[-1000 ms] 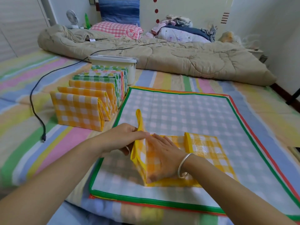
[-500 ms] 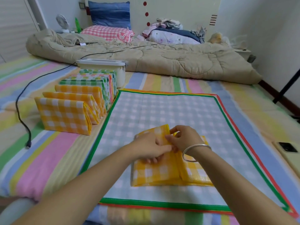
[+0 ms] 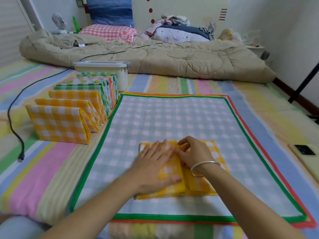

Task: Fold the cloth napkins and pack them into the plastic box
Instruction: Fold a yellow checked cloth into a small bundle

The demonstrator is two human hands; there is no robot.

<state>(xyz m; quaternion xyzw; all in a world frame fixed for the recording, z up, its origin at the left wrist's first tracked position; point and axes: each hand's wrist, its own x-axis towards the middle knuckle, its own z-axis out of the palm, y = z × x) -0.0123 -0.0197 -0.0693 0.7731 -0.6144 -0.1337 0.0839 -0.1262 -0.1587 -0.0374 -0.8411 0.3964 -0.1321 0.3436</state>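
Observation:
A yellow checked napkin (image 3: 198, 184) lies partly folded on the grey checked cloth (image 3: 172, 121) in front of me. My left hand (image 3: 153, 163) presses flat on its folded left flap, fingers straight. My right hand (image 3: 193, 153), with a silver bangle on the wrist, rests beside it with fingers curled at the flap's top edge; whether it pinches the cloth is unclear. A row of folded napkins (image 3: 69, 116), yellow ones in front and green ones behind, stands on edge to the left. The white plastic box (image 3: 110, 69) with its lid on sits behind that row.
A black cable (image 3: 13, 128) trails across the striped bedsheet at the left. A beige quilt (image 3: 172, 57) lies rolled along the back, with pillows and clothes beyond. A phone (image 3: 304, 150) rests at the right edge. A dark stand leg (image 3: 303, 83) slants at far right.
The left flap, held upright a second ago, has been folded over and laid flat. My left hand went from pinching it to pressing flat on it; my right hand moved to the top edge.

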